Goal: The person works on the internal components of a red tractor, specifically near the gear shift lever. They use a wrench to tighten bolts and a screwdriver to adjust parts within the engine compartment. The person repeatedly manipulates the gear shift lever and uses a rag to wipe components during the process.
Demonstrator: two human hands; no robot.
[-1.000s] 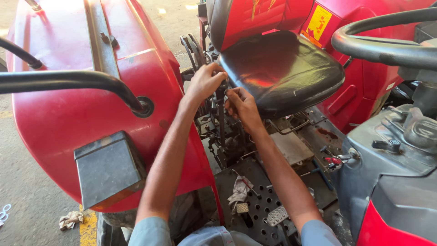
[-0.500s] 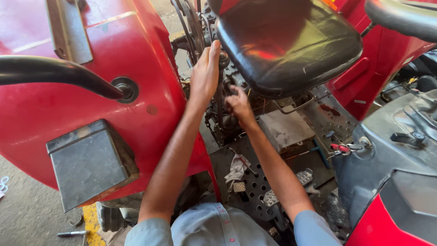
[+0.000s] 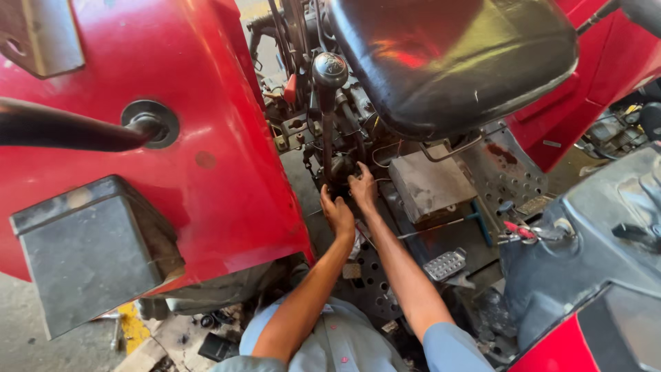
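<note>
Now that both hands have come down from beside the seat (image 3: 454,62), the left hand (image 3: 337,215) and right hand (image 3: 361,187) press, fingers bent, at the gear lever (image 3: 328,117) base; grip unclear.

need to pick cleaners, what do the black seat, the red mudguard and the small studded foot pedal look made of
Black seat: probably vinyl or moulded plastic, glossy, with red reflections.
Red mudguard: likely painted sheet metal, smooth, semi-gloss, slightly scuffed.
Small studded foot pedal: apparently bare metal, dull grey, with raised grip studs.

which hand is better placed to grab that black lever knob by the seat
Left, probably. The left hand sits almost straight below the knob, beside its lever. The right hand is down in the linkage nearer the seat.
</note>
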